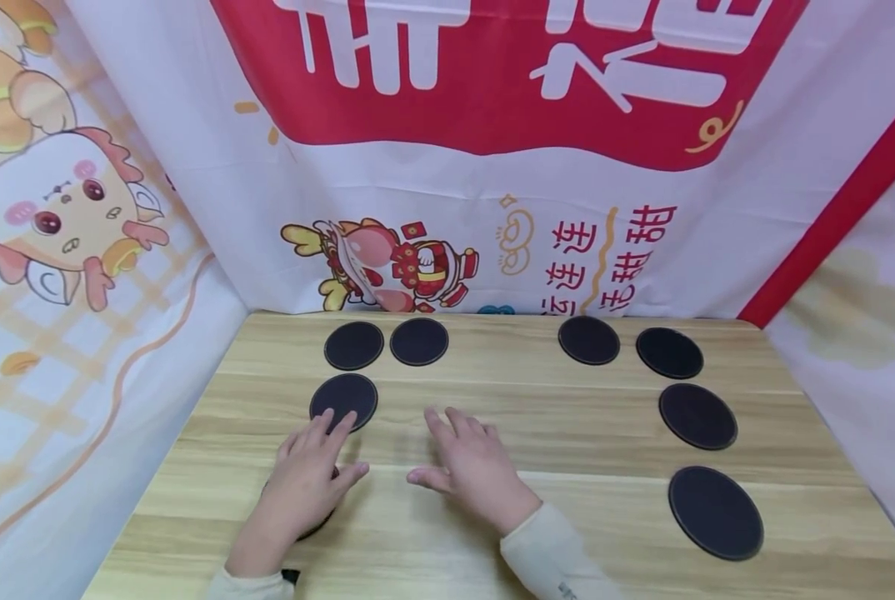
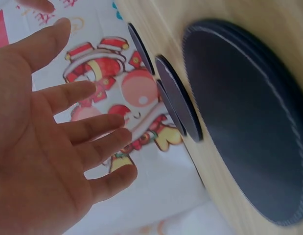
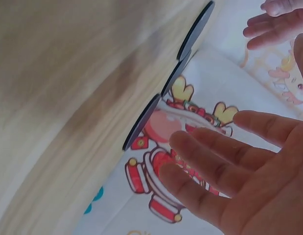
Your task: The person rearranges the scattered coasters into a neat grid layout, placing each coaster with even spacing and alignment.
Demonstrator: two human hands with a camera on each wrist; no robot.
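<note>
My left hand [image 1: 305,479] hovers over the left side of the table, fingers spread and holding nothing. Beneath it a round black coaster [image 2: 244,122] with a stitched edge lies mostly hidden in the head view. The fingertips overlap another black coaster [image 1: 344,398] just beyond. In the left wrist view, a gap shows between the palm and the coasters. My right hand [image 1: 477,471] is held above the bare wood near the middle, thumb apart and fingers extended, with nothing in it. In the right wrist view several coasters [image 3: 142,121] lie flat past its fingers.
Two coasters, a left one [image 1: 353,346] and a right one [image 1: 419,342], lie at the back left of the wooden table [image 1: 492,400]. Several more, among them a near one [image 1: 716,512], line the right side. A printed cloth [image 1: 492,183] hangs along the back edge.
</note>
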